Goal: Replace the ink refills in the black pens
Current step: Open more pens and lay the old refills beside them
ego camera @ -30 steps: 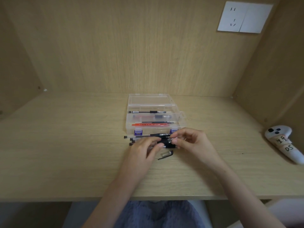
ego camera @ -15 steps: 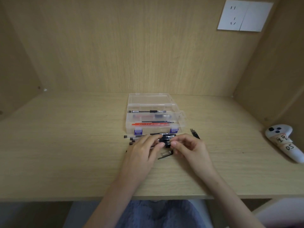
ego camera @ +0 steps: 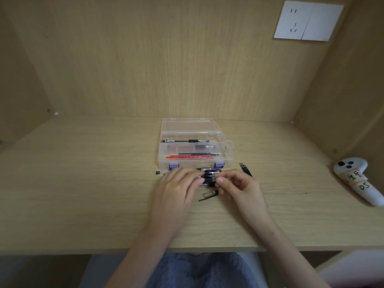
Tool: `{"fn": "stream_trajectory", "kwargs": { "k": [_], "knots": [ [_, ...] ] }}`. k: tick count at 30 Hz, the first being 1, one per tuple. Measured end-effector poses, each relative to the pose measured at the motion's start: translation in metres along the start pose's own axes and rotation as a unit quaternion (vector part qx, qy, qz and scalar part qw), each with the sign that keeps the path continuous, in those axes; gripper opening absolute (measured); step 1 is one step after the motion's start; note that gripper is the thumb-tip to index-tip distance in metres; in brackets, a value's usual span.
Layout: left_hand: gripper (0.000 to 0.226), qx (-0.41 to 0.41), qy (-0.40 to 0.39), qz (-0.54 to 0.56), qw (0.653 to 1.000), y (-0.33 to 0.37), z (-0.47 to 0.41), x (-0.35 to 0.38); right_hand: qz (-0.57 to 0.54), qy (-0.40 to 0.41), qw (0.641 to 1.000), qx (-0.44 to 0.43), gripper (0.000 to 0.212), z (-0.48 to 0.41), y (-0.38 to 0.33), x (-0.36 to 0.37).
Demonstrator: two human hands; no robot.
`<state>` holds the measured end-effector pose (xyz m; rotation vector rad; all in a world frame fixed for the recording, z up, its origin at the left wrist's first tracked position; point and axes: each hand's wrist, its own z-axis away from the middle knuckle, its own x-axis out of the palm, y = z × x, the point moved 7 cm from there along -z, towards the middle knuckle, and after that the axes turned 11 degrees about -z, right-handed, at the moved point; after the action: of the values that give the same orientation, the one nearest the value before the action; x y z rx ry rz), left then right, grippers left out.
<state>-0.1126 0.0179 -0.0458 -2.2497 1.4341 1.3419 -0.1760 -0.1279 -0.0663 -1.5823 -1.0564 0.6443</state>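
- Watching the head view, I see the left hand [ego camera: 176,190] with fingers curled over a black pen [ego camera: 209,177], gripping its barrel.
- The right hand [ego camera: 241,188] pinches the pen's other end between thumb and forefinger.
- The pen is low over the desk [ego camera: 83,194], just in front of the clear box [ego camera: 225,145].
- A loose cap [ego camera: 208,194] lies between the hands; spare refills [ego camera: 245,169] lie behind the right hand.

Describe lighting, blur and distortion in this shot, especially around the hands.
Head view: soft, even light, faint shadows under the left hand and right hand; head view: the black pen they hold is slightly blurred, parts hard to separate; head view: wide-angle stretch skews the wall socket.
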Motion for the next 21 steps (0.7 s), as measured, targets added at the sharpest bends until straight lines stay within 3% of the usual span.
{"fn": "stream_trajectory", "kwargs": {
  "k": [6,12,21],
  "knots": [
    [0.020,-0.006,0.012,0.046,0.999,-0.0046,0.0028,0.0002,0.005,-0.002,1.000,0.006,0.013,0.0014,0.0024,-0.0005],
    [0.043,-0.019,0.005,0.049,0.999,0.0008,0.0018,-0.0053,-0.003,0.004,1.000,0.001,0.010,0.0010,0.0008,-0.0013],
    [0.017,-0.025,0.023,0.045,0.998,-0.0048,0.0024,-0.0043,-0.002,0.003,1.000,0.002,0.009,0.0022,0.0013,-0.0003]
  ]
}}
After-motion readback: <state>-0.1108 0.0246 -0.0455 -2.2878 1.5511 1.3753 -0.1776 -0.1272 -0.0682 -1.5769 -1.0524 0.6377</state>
